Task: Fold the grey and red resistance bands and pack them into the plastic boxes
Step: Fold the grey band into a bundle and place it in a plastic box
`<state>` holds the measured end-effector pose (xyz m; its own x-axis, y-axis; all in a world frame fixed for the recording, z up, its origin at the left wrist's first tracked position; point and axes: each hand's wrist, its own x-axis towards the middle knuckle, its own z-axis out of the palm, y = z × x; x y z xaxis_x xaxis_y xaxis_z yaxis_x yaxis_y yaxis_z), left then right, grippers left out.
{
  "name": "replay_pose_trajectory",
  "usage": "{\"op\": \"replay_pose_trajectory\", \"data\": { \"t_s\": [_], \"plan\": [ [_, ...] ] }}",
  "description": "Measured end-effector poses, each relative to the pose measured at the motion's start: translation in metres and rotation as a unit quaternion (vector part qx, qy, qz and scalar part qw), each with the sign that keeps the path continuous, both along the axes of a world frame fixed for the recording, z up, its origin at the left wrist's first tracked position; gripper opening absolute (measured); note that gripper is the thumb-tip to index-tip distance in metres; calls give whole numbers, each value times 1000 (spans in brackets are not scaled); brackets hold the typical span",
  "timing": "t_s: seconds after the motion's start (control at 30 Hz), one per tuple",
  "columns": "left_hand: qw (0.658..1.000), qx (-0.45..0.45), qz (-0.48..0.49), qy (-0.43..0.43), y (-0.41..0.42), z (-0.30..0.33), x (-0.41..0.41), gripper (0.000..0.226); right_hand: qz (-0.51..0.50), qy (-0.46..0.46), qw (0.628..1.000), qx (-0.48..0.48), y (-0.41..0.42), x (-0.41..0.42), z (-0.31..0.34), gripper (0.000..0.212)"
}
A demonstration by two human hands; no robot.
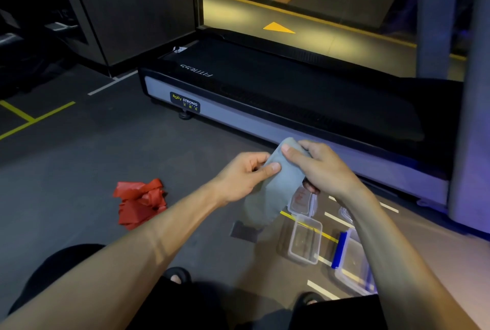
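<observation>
Here, in the head view, we hold the grey band (275,186) up in front of us, over the floor (106,160), with both hands on its upper end. Our left hand (244,176) pinches the near edge, thumb pressed on the face of the band and fingers curled behind it. Our right hand (318,168) wraps the far top corner, thumb on top and fingers curled under the fold. The band hangs down from that grip in a thick folded slab, its lower end sagging below our left wrist.

We judge it light, soft and limp: it droops wherever we do not support it, so the folds will likely spring open if we let go of either edge. The surface looks smooth and a little rubbery, more likely to cling than to slip. Best held flat across the folded layers, near the ends, pressed between thumb and fingers.

Left of our left hand, well apart, the red band (141,203) lies crumpled on the floor, unfolded. Below our right hand sit the plastic boxes: a clear open box (305,242) just under the hanging band, a lid (302,201) beyond it, and a blue-clipped box (350,266) beneath our right forearm. Beyond both hands runs a treadmill (265,86).
</observation>
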<state>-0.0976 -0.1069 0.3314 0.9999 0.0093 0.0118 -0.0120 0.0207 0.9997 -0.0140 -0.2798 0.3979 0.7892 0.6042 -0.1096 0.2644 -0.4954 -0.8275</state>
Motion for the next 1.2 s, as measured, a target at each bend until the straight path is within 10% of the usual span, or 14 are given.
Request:
{"op": "replay_pose_trajectory", "data": {
  "t_s": [0.37, 0.7, 0.9, 1.2],
  "plan": [
    [1000, -27, 1, 13, -2, 1, -1, 34, -1, -29, 1000, -8, -9, 4, -2, 38],
    [999, -28, 12, 43, -7, 4, -3, 50, 15, 28, 999, 38, -10, -3, -3, 81],
    [998, -29, 37, 36, -7, 7, -4, 73, -12, 50, 991, 121, -5, -9, -5, 28],
    [997, -8, 71, 18, -7, 7, -5, 70, 11, 62, 994, 92, 1, -16, -5, 19]
  ]
}}
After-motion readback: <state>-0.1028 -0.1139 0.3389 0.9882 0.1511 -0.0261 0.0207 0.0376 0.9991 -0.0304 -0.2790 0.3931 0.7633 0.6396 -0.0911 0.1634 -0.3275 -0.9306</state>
